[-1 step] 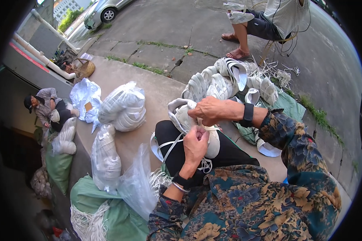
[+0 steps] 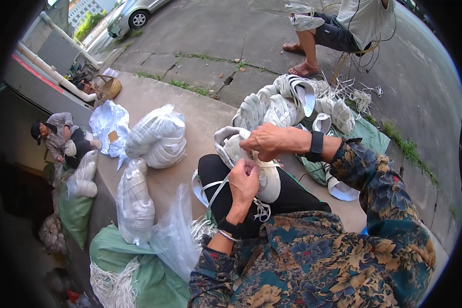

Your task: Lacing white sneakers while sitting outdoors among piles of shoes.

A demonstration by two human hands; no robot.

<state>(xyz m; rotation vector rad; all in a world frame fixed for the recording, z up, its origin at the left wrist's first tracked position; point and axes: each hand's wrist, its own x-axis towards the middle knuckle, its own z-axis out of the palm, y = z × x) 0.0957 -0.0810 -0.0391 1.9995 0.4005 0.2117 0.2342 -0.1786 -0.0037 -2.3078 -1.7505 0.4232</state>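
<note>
A white shoe upper (image 2: pixel 270 186) rests on my dark-trousered thigh, its collar towards the far left. My right hand (image 2: pixel 274 142) bends over it from the right, fingers closed at the lacing area; the fingertips partly hide what they pinch. Just nearer and to the left, my left hand (image 2: pixel 245 183) is closed in a pinch by the upper's edge. A flat white shoelace (image 2: pixel 219 192) runs from beside the left fingers down over my thigh. Another lace end (image 2: pixel 262 210) hangs below the upper.
Beyond my hands lies a pile of white uppers (image 2: pixel 280 110) on green sheeting. Plastic-bagged bundles (image 2: pixel 156 136) stand to the left, a green sack (image 2: pixel 113 241) with white laces near me. One person (image 2: pixel 66 136) sits at left, another (image 2: pixel 339 31) at far right.
My left hand has drawn a little left and down, away from the right fingertips, uncovering more of the upper. The right hand stays nearly where it was.
</note>
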